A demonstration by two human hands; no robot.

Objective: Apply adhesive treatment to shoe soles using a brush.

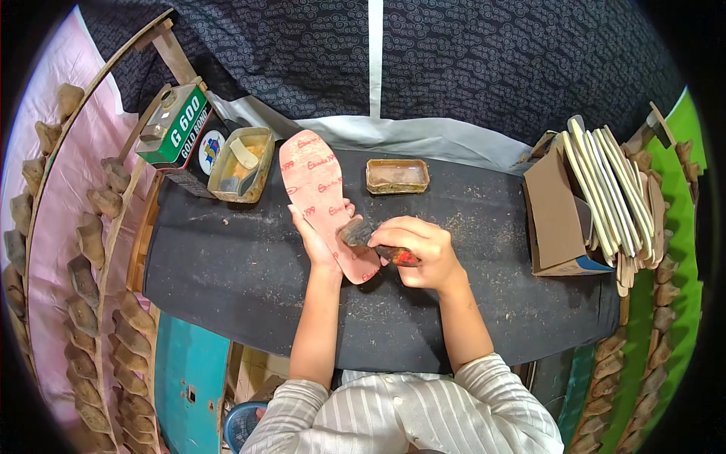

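A pink shoe insole [314,181] with red print lies across the left hand [308,236], held in its grip above the dark cloth-covered desk [484,219]. The right hand [420,246] has its grip closed around a brush [358,233], bristles at the insole's near end. Beyond sits a shallow rectangular tub [398,190].

A button-front shirt [355,420] in pale grey is worn, patterned with thin whitish stripes that are run lengthwise down the chest. A small, light, round button [395,399] is set at the front. The left sleeve [299,405] and right sleeve [499,390] are likewise striped; the left hand [314,244] and right hand [425,246] are left bare.
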